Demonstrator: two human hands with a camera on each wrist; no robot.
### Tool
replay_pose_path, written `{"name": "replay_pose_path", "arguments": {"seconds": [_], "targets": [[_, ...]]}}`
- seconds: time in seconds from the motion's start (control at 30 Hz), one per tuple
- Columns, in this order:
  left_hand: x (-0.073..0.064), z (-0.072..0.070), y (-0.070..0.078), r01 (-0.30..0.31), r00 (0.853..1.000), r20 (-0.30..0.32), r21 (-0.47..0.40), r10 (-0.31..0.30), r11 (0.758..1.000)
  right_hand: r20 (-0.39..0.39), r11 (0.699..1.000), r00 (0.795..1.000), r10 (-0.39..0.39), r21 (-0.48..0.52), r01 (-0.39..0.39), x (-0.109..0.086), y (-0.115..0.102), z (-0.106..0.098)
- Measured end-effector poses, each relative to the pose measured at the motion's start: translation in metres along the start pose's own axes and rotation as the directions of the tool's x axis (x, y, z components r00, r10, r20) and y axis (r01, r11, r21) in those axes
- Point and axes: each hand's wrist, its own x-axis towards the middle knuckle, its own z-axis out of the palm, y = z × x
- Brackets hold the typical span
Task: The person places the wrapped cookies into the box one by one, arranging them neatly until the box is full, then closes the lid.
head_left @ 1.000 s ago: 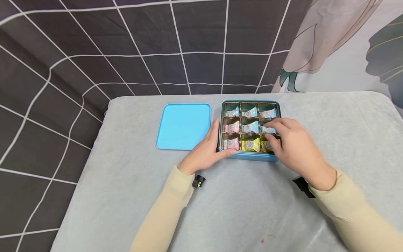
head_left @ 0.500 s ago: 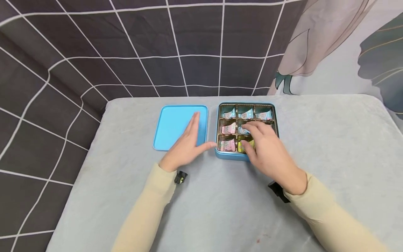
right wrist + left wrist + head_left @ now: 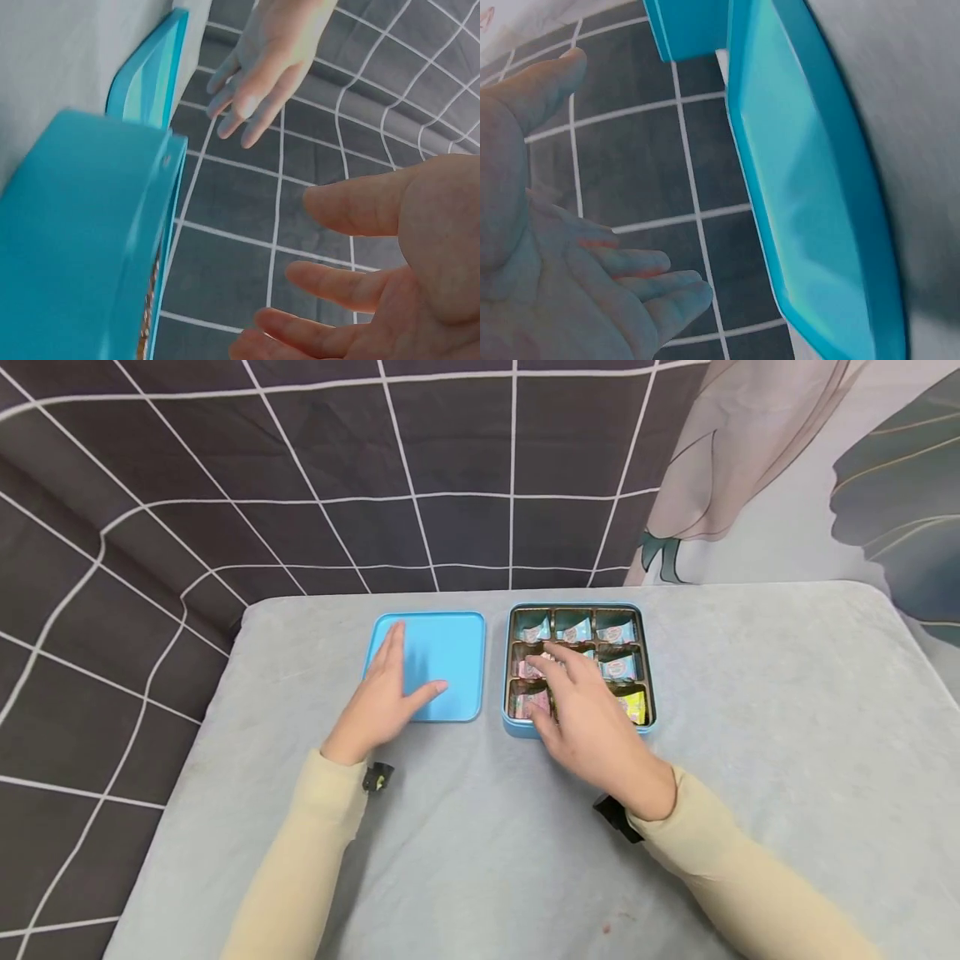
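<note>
A blue square tin (image 3: 521,728) lies on the table, its insert split into several compartments. Wrapped sweets fill it: blue ones (image 3: 617,633), a pink one (image 3: 531,703) and a yellow one (image 3: 633,706) show, while my right hand (image 3: 596,722) covers others. That hand hovers over the tin's left and middle columns, fingers spread with nothing between them, as the right wrist view (image 3: 375,262) also shows. To the left lies the shallow blue lid (image 3: 453,668). My left hand (image 3: 378,702) is held over the lid's left part, thumb apart from straight fingers, holding nothing.
Grey cloth (image 3: 465,860) covers the table. A dark curtain with white grid lines (image 3: 322,452) hangs behind and at the left, and a pale patterned curtain (image 3: 750,485) at the back right. Black wrist cameras (image 3: 618,818) sit under both sleeves.
My left hand has left the tin's left side and moved left over the lid. My right hand has moved left across the tin from its right column. The head view has shifted slightly.
</note>
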Motion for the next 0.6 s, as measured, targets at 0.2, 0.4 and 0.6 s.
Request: {"name": "replay_pose_path", "arguments": {"seconds": [0.2, 0.4, 0.6], "targets": [[-0.001, -0.006, -0.018, 0.053, 0.999, -0.011, 0.051, -0.053, 0.997, 0.026, 1.000, 1.000, -0.007, 0.029, 0.006, 0.001, -0.009, 0.010], [-0.001, -0.011, -0.033, 0.086, 0.996, -0.011, 0.076, -0.085, 0.993, 0.067, 0.998, 0.998, -0.018, 0.059, 0.014, 0.006, -0.022, 0.021], [-0.003, -0.016, -0.042, 0.130, 0.991, 0.005, 0.079, -0.131, 0.988, 0.099, 0.993, 0.993, -0.063, 0.105, 0.052, 0.010, -0.034, 0.034]]}}
